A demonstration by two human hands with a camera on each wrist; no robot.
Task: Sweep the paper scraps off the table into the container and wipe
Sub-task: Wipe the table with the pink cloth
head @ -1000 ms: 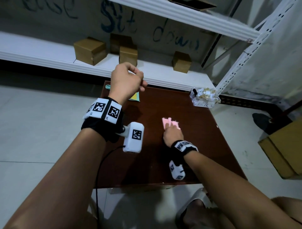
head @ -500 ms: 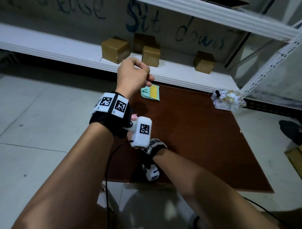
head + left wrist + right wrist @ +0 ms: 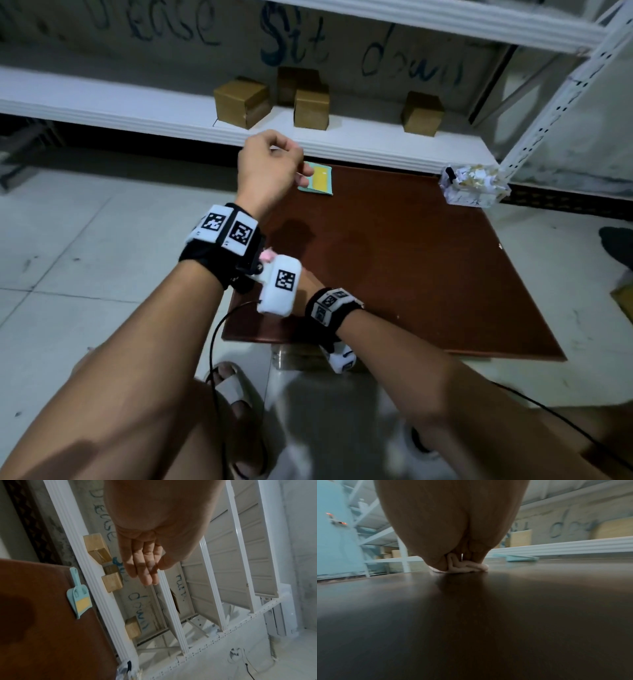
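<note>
My right hand (image 3: 465, 559) presses a bunched pink cloth (image 3: 467, 567) onto the brown table (image 3: 394, 260), and a fold of it rises between thumb and fingers. In the head view this hand sits at the near left of the table, mostly hidden behind my left wrist camera, with only a tip of the pink cloth (image 3: 268, 255) showing. My left hand (image 3: 274, 161) hovers above the table's far-left corner with relaxed fingers (image 3: 145, 566) and holds nothing. A clear container (image 3: 474, 186) full of paper scraps stands at the far-right corner.
A small teal dustpan with a yellow brush (image 3: 317, 178) lies at the table's far-left edge. Behind the table runs a low white shelf (image 3: 359, 144) with several cardboard boxes (image 3: 241, 101). A white rack upright (image 3: 555, 102) rises at the right. My sandalled foot (image 3: 236, 394) is under the near edge.
My right hand has slid the pink cloth from the table's middle to its near-left part, behind my left wrist. My left hand stays raised.
</note>
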